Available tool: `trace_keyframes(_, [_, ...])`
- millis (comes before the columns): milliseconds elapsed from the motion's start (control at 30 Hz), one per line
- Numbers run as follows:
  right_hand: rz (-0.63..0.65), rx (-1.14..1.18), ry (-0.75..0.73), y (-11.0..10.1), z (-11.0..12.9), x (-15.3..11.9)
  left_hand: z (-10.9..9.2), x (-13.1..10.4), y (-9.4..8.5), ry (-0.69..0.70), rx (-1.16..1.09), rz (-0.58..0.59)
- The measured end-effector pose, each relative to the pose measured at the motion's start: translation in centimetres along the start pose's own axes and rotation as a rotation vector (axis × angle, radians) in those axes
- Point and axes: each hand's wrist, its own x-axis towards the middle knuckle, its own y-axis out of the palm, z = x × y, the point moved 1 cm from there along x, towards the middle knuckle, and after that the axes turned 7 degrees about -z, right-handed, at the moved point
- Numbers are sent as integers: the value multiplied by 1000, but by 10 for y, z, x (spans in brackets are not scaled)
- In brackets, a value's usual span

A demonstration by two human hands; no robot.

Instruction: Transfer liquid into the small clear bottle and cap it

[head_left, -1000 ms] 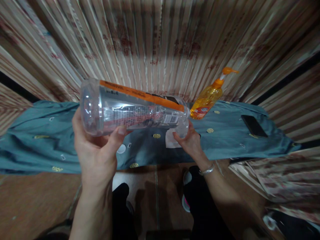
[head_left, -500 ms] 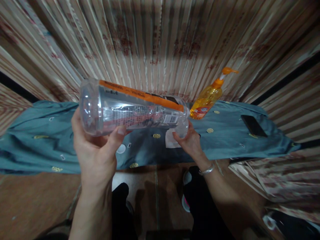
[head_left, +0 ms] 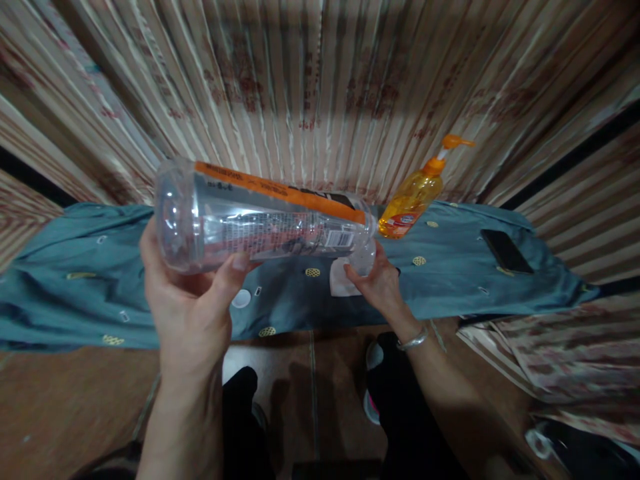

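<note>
A large clear plastic bottle (head_left: 265, 217) with a grey and orange label lies nearly sideways in the air, its base to the left. My left hand (head_left: 193, 303) is wrapped round it near the base. At its narrow right end, my right hand (head_left: 377, 277) holds a small clear cup (head_left: 364, 257) against or just under the mouth. Whether the two touch is hard to tell. Beside my right fingers is a white folded cloth or tissue (head_left: 343, 280). An orange pump bottle (head_left: 413, 200) stands behind my right hand.
A teal patterned cloth (head_left: 450, 287) covers the narrow table. On it lie a black phone (head_left: 506, 252) at the right and a round white cap (head_left: 242, 298) near my left thumb. Pleated curtains (head_left: 300, 87) hang behind. My legs and feet show below the front edge.
Almost nothing differs. The large bottle and my left hand sit very slightly further left in the view; both hands keep their holds.
</note>
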Motion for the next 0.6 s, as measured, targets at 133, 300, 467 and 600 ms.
trace_keyframes(133, [-3, 0, 4, 0, 0, 0, -1, 0, 1, -75, -67, -21])
trace_keyframes(300, [-2, -2, 6, -1, 2, 0, -3, 0, 2, -72, -56, -11])
trace_keyframes(467, [14, 12, 9, -2, 2, 0, -4, 0, 3, -65, -63, -24])
trace_keyframes(600, [6, 9, 10, -2, 2, 0, -3, 0, 3, -55, -29, -11])
